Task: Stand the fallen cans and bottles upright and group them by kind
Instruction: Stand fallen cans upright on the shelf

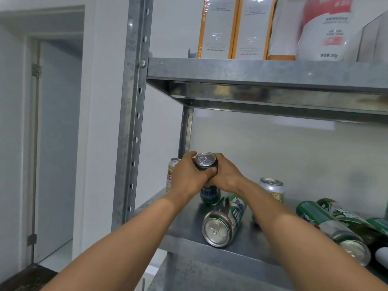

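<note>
Both my hands wrap one upright green can [206, 195] near the back left of the metal shelf [186, 225]. My left hand [189, 175] grips it from the left, my right hand [225, 175] from the right; its silver top shows between them. A white and red can [170, 175] stands upright behind my left hand. Another green can [223, 222] lies on its side in front, top towards me. A silver can [271, 189] stands upright to the right. More green cans [331, 227] and a green bottle [344, 215] lie fallen at the right.
The shelf above [262, 72] carries white and orange boxes [218, 28] and a white bag [327, 28]. The rack's steel upright [134, 114] stands at the left. A pale door [56, 143] lies beyond it. A dark object [380, 248] sits at the far right edge.
</note>
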